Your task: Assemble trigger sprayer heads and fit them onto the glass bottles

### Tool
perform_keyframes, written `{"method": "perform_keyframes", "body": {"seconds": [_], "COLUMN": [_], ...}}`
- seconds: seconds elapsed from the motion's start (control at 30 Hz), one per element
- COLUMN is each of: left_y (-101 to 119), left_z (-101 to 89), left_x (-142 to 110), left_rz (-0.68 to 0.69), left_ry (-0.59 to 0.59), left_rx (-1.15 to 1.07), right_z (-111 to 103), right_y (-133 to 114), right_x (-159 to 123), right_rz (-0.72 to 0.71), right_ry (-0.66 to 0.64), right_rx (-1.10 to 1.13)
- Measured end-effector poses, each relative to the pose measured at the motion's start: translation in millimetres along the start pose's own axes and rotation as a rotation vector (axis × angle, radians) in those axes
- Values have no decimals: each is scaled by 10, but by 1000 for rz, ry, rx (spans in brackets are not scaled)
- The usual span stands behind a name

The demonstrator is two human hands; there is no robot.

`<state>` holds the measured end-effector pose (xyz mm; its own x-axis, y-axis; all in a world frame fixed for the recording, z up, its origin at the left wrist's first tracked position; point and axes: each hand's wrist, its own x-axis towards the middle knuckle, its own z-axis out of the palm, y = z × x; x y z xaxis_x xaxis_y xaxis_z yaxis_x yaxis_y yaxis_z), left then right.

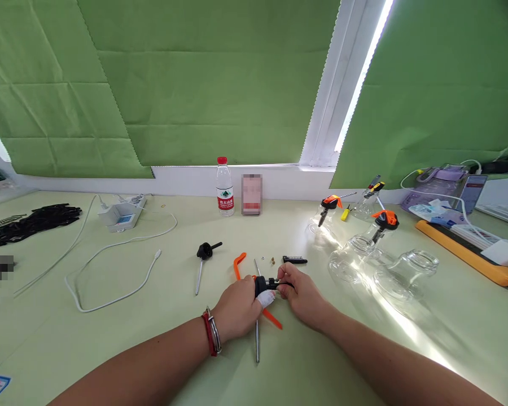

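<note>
My left hand (239, 307), with white tape on the thumb, is closed around a black plastic bottle-top part (261, 285). My right hand (301, 296) pinches at the right end of this part; what lies between its fingertips is too small to name. An orange curved piece (238, 266) shows beyond my left hand, and an orange strip (272, 319) lies on the near side. A metal rod (257, 343) sticks out below the hands. Close beyond my right hand are a small black ribbed piece (294, 260) and tiny brass-coloured bits (273, 261).
A black top with a metal tube (205, 251) lies to the left. Clear glass bottles (406, 273) stand at right, some with black-and-orange tops (385, 220). A water bottle (224, 189) and a phone (252, 194) are at the back. A white cable (110, 246) runs across the left.
</note>
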<state>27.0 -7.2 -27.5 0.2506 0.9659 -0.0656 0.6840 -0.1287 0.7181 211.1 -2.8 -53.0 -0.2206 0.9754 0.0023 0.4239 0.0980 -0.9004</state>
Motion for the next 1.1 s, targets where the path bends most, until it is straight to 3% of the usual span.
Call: {"method": "perform_keyframes", "body": {"seconds": [1.1], "left_y": [-21], "left_z": [-45], "left_x": [131], "left_rz": [77], "left_ry": [-185], "left_rx": [60], "right_z": [-16], "right_y": [46], "right_x": [74], "right_rz": [-16], "right_ry": [9], "right_rx": [-73]}}
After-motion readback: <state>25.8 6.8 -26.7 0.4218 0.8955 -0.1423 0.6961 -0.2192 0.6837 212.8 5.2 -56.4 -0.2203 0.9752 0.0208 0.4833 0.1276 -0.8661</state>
